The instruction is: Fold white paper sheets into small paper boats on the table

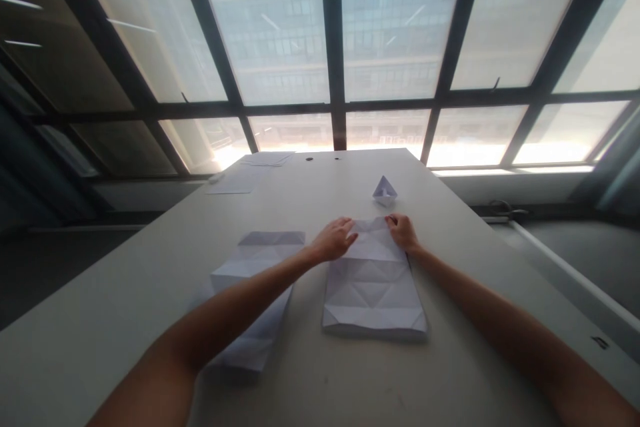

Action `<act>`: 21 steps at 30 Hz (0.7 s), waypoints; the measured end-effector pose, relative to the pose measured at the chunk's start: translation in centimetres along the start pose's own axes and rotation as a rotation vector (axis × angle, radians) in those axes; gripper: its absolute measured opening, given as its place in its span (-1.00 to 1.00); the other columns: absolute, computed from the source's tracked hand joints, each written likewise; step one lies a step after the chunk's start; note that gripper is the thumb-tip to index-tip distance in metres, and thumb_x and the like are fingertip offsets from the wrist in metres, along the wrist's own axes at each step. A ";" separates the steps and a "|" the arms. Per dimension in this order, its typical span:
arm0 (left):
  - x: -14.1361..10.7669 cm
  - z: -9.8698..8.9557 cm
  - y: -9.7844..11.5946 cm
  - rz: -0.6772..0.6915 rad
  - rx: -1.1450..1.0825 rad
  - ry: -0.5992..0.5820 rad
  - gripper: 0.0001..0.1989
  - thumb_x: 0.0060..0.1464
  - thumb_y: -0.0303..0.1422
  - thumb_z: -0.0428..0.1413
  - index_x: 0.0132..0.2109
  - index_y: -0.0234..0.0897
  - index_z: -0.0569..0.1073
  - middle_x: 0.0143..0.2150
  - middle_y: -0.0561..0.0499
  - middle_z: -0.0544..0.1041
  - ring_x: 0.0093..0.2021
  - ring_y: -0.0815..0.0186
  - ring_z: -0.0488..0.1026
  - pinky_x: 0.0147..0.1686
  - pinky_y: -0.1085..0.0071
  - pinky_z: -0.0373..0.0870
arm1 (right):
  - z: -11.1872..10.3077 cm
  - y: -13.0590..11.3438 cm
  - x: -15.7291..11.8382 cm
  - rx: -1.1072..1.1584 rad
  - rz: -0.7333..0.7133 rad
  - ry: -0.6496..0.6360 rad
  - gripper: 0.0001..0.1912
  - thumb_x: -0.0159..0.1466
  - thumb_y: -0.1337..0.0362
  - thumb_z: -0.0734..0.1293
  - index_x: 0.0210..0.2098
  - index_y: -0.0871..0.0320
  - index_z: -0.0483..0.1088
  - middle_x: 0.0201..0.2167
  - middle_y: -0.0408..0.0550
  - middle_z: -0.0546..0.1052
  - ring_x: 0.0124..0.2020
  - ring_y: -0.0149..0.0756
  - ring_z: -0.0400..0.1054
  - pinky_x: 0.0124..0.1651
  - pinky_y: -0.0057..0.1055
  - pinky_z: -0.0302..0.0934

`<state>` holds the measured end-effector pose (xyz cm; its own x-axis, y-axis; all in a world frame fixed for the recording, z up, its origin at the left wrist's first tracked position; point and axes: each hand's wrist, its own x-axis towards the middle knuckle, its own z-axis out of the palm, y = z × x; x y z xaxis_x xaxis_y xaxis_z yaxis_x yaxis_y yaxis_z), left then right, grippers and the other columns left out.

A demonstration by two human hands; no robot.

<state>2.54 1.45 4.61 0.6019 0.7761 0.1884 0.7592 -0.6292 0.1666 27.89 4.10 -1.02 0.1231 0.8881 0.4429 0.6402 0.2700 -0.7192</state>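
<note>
A creased sheet of white paper (373,287) lies in front of me, marked with crosswise and diagonal folds, its near edge lifted slightly off the table. At its far right corner my right hand (401,232) pinches the paper between curled fingers. My left hand (335,239) rests at the far left edge of the same sheet, fingers stretched out and thumb apart. Beyond the right hand stands a small folded paper boat (385,192). To the left, a second creased paper sheet (250,320) lies partly hidden under my left forearm.
The long white table (310,207) reaches toward the window wall. At its far left lie several flat white sheets (235,180). Two small dark round spots show near the far edge. A white rail (570,273) runs along the floor to the right.
</note>
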 end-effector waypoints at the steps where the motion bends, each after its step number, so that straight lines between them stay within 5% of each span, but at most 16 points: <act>1: 0.0 1.2 1.0 0.003 0.012 -0.027 -0.43 0.35 -0.11 -0.14 0.34 -0.38 0.24 0.35 -0.26 0.26 0.39 0.08 0.12 0.34 0.15 0.04 | 0.0 0.0 0.0 -0.011 0.003 -0.012 -0.61 0.26 0.10 0.17 -0.47 0.22 0.48 -0.52 0.00 0.52 -0.46 -0.26 0.32 -0.40 -0.41 0.08; 6: -1.6 4.4 1.6 -0.095 0.077 -0.059 -0.32 0.32 0.05 -0.19 0.41 -0.24 0.13 0.46 -0.23 0.03 0.45 -0.10 -0.10 0.34 -0.07 -0.11 | -0.6 -0.9 -0.7 -0.217 -0.019 0.002 -0.61 0.28 0.24 0.20 0.00 0.27 0.48 -0.14 0.15 0.58 -0.14 -0.11 0.43 -0.07 -0.31 0.24; 9: -2.2 4.3 0.8 -0.138 0.082 -0.053 -0.31 0.31 0.08 -0.20 0.42 -0.18 0.11 0.47 -0.20 0.00 0.45 -0.13 -0.13 0.34 -0.09 -0.15 | -0.6 -2.4 -1.9 -0.438 -0.140 0.035 -0.42 0.27 0.31 0.22 0.28 0.27 0.25 0.20 0.25 0.36 0.21 0.03 0.20 0.21 -0.13 0.08; 16: -2.4 4.0 1.0 -0.177 0.098 -0.029 -0.35 0.31 0.05 -0.20 0.43 -0.09 0.08 0.46 -0.17 0.03 0.44 -0.14 -0.10 0.33 -0.10 -0.14 | 3.7 -5.5 -4.7 -0.466 -0.361 -0.437 -0.47 0.39 0.33 0.05 0.32 0.26 0.20 0.33 0.20 0.24 0.35 -0.11 0.06 0.35 -0.14 -0.08; 21: -2.5 3.8 1.1 -0.191 0.114 -0.050 -0.39 0.32 -0.03 -0.18 0.42 -0.11 0.09 0.47 -0.17 0.02 0.44 -0.12 -0.08 0.33 -0.10 -0.14 | 4.2 -5.1 -3.9 -0.523 -0.260 -0.501 -0.37 0.43 0.14 0.03 0.37 0.41 0.07 0.40 0.29 0.06 0.43 -0.01 -0.10 0.39 -0.05 -0.22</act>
<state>2.76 -1.00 0.67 0.4536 0.8838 0.1150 0.8821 -0.4636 0.0837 20.97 0.84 -1.34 -0.3587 0.9162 0.1783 0.8922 0.3927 -0.2230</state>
